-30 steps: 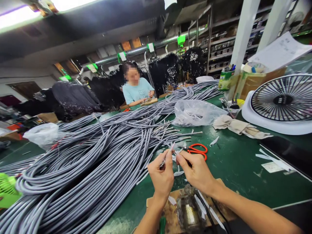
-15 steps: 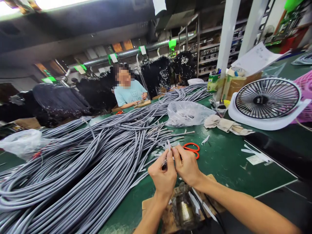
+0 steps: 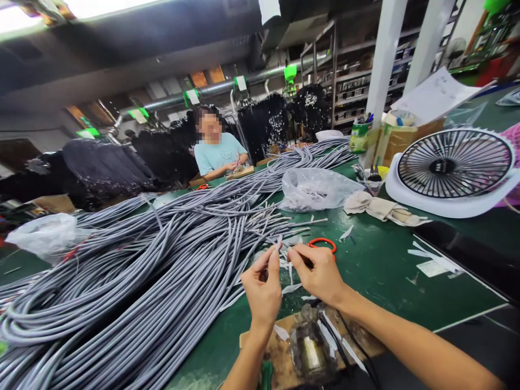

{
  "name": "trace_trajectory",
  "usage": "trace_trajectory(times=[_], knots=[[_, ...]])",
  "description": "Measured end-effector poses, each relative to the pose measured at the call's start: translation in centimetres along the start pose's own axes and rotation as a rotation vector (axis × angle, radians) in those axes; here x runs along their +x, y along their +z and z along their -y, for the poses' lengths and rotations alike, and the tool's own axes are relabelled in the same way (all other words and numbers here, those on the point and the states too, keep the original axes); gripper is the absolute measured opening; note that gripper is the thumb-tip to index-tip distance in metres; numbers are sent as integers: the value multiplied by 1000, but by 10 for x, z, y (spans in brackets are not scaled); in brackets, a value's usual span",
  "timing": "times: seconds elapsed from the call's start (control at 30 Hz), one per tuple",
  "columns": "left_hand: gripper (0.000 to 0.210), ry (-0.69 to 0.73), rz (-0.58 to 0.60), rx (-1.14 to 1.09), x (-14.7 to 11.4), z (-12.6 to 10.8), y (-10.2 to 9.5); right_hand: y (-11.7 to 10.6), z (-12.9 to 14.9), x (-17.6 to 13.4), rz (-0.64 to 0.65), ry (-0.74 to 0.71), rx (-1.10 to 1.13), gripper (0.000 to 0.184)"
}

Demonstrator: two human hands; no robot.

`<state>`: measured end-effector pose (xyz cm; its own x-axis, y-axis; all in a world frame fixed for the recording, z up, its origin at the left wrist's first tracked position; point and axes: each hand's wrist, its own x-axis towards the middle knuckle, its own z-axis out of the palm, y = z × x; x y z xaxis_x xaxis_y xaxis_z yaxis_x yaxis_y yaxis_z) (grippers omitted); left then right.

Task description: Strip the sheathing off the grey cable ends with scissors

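Note:
Between the thumb and forefinger of my left hand (image 3: 262, 290) is a small whitish strip (image 3: 279, 242), its tip sticking up. My right hand (image 3: 323, 273) is closed in a pinch just to the right; whatever its fingertips hold is too small to make out. The two hands are slightly apart. Behind the right hand lie red-handled scissors (image 3: 333, 246), partly covered by it. White scraps (image 3: 291, 290) lie on the green table below the fingers. Left of my hands spreads a big pile of grey cables (image 3: 195, 276), their ends pointing toward the hands.
A wooden board (image 3: 284, 368) bearing a metal pot-like device (image 3: 311, 352) with black cords sits below my wrists. Beyond are a plastic bag (image 3: 312, 189), a cloth glove (image 3: 377, 207) and a white fan (image 3: 450, 203). Across the table sits a person (image 3: 221, 154).
My hands have drawn slightly apart, the left moving a little left and the right a little right. The view has shifted slightly. The co-worker's hands have come together.

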<state>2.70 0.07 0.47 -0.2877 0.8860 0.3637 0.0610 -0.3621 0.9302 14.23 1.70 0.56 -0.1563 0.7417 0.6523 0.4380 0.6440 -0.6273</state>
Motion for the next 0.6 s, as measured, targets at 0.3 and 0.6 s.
trace_trajectory(times=[0.3, 0.6], knots=[[23, 110, 5, 83, -3, 5, 2, -3, 3, -2, -15, 20, 21, 29], [17, 242, 101, 251, -5, -5, -2, -25, -3, 12, -14, 62, 272, 20]])
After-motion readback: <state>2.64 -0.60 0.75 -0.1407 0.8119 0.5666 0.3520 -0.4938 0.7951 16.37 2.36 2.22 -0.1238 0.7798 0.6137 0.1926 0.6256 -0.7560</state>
